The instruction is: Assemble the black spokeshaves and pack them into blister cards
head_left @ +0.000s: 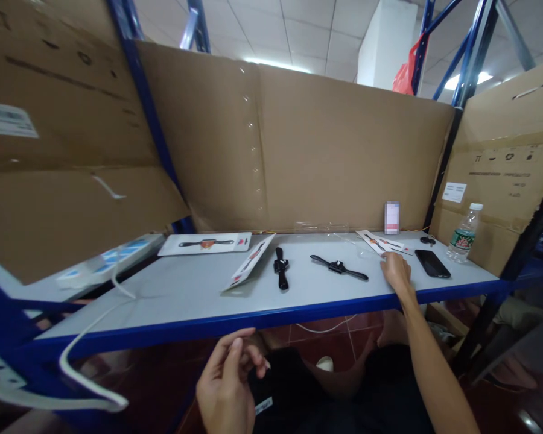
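My right hand rests at the tabletop's right side, fingers closed at the near edge of a printed card picturing a tool; its fingertips are partly hidden. Over my lap, my left hand is raised with loosely bent fingers apart and nothing plainly held. Two black spokeshaves lie on the table: one spokeshave points away from me, the other spokeshave lies crosswise, nearer my right hand. A tilted white blister-card package stands left of them, and a flat package showing a spokeshave lies behind it.
A black phone, a water bottle and dark keys are at the right. Another phone leans at the back. Clear plastic lies before the cardboard wall. A white cable hangs over the left edge.
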The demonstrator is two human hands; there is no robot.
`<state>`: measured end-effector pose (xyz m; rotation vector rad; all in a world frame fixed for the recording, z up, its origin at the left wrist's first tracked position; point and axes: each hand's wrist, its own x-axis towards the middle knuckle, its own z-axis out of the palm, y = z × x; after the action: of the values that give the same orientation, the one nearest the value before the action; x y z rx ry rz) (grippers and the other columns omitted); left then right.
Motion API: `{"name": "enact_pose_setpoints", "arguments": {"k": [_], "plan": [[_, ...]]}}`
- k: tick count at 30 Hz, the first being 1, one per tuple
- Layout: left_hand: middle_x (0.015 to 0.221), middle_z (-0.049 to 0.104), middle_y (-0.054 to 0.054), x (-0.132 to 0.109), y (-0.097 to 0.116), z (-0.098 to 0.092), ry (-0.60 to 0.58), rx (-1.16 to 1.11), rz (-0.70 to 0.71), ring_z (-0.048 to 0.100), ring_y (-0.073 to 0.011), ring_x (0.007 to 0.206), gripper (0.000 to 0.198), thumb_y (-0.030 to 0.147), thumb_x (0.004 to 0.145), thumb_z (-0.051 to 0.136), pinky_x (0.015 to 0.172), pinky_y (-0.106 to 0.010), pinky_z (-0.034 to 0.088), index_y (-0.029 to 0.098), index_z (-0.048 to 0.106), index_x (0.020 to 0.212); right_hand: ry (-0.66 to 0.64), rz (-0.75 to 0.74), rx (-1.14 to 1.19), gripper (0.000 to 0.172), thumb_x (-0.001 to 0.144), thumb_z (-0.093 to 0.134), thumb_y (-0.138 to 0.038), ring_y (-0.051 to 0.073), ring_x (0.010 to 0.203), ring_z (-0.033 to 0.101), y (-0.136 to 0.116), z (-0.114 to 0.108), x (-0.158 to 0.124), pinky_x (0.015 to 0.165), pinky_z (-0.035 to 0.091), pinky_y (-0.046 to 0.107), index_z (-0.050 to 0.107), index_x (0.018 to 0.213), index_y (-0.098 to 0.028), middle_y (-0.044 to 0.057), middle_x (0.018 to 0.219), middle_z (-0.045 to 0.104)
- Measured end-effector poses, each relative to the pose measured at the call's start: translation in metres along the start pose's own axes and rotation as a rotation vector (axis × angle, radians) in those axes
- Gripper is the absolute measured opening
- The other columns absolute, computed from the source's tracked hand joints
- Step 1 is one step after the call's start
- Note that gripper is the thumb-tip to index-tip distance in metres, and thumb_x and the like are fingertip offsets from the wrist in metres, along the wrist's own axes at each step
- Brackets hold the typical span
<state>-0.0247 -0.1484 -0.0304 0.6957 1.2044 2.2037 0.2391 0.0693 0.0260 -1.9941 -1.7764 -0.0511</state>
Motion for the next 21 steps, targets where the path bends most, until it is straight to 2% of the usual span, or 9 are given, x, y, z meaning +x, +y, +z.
{"name": "enact_pose_setpoints", "arguments": {"k": [2,4,8,12,14,16,18,20,21], "plan": [[0.053,0.056,0.003,-0.001,-0.002,0.001,-0.025,0.009,-0.008,0.051,-0.0123,0.046,0.034,0.047,0.076,0.076,0.042,-0.020,0.041,0.017,0.067,0.090,0.004,0.025,0.053,0.032,0.098,0.048,-0.025,0.028,0.106,0.068,0.004,0.000,0.000,0.088,0.046,0.034,0.076,0.114,-0.020,0.015,0.111,0.074],[0.054,0.056,0.003,-0.002,-0.004,0.002,-0.069,0.033,-0.022,0.051,-0.0125,0.046,0.038,0.048,0.076,0.076,0.042,-0.021,0.042,0.017,0.066,0.094,0.140,0.007,0.193,0.033,0.099,0.047,-0.028,0.026,0.102,0.069,0.002,-0.003,-0.015,0.087,0.047,0.033,0.077,0.110,-0.020,0.014,0.110,0.075],[0.073,0.068,-0.002,-0.009,-0.005,0.009,-0.211,0.023,-0.073,0.062,-0.0163,0.054,0.057,0.054,0.078,0.075,0.053,-0.027,0.053,0.019,0.060,0.121,0.420,-0.283,0.558,0.035,0.101,0.045,-0.032,0.024,0.094,0.071,-0.021,-0.010,-0.100,0.086,0.051,0.031,0.077,0.107,-0.019,0.012,0.106,0.077],[0.123,0.068,-0.015,-0.023,-0.007,0.022,-0.265,-0.184,-0.157,0.073,-0.0294,0.097,0.090,0.061,0.078,0.073,0.083,-0.043,0.059,0.033,0.031,0.153,0.197,-0.705,0.671,0.038,0.102,0.040,-0.021,0.017,0.071,0.071,-0.052,0.007,-0.209,0.067,0.053,0.024,0.074,0.119,-0.025,0.007,0.086,0.076],[0.122,0.068,-0.013,-0.026,-0.008,0.027,-0.190,-0.259,-0.182,0.073,-0.0300,0.101,0.090,0.058,0.080,0.073,0.089,-0.046,0.057,0.037,0.026,0.154,0.125,-0.834,0.644,0.035,0.101,0.044,-0.024,0.015,0.063,0.070,-0.062,0.018,-0.243,0.055,0.049,0.021,0.071,0.124,-0.023,0.005,0.083,0.075],[0.109,0.072,-0.009,-0.025,-0.009,0.028,-0.091,-0.283,-0.175,0.074,-0.0277,0.094,0.085,0.050,0.081,0.073,0.087,-0.045,0.058,0.036,0.030,0.153,0.065,-0.932,0.629,0.034,0.099,0.053,-0.040,0.015,0.060,0.069,-0.064,0.021,-0.252,0.052,0.048,0.022,0.070,0.124,-0.022,0.003,0.083,0.076],[0.102,0.073,-0.008,-0.020,-0.009,0.026,-0.074,-0.283,-0.184,0.074,-0.0261,0.087,0.082,0.045,0.080,0.074,0.082,-0.042,0.059,0.033,0.035,0.151,-0.020,-0.926,0.658,0.036,0.098,0.056,-0.050,0.016,0.066,0.070,-0.058,0.012,-0.237,0.059,0.051,0.022,0.073,0.117,-0.025,0.002,0.087,0.077],[0.104,0.073,-0.011,-0.016,-0.007,0.023,-0.153,-0.302,-0.242,0.073,-0.0274,0.087,0.082,0.045,0.079,0.073,0.079,-0.042,0.059,0.030,0.038,0.151,-0.072,-0.775,0.676,0.034,0.104,0.047,-0.043,0.016,0.077,0.070,-0.048,-0.001,-0.200,0.071,0.052,0.023,0.076,0.107,-0.025,0.003,0.091,0.076],[0.107,0.073,-0.013,-0.015,-0.006,0.021,-0.193,-0.324,-0.279,0.073,-0.0288,0.089,0.081,0.047,0.079,0.071,0.079,-0.043,0.059,0.029,0.039,0.151,-0.015,-0.681,0.640,0.039,0.106,0.041,-0.038,0.017,0.078,0.069,-0.043,-0.006,-0.176,0.073,0.051,0.025,0.077,0.099,-0.023,0.004,0.089,0.076]]}}
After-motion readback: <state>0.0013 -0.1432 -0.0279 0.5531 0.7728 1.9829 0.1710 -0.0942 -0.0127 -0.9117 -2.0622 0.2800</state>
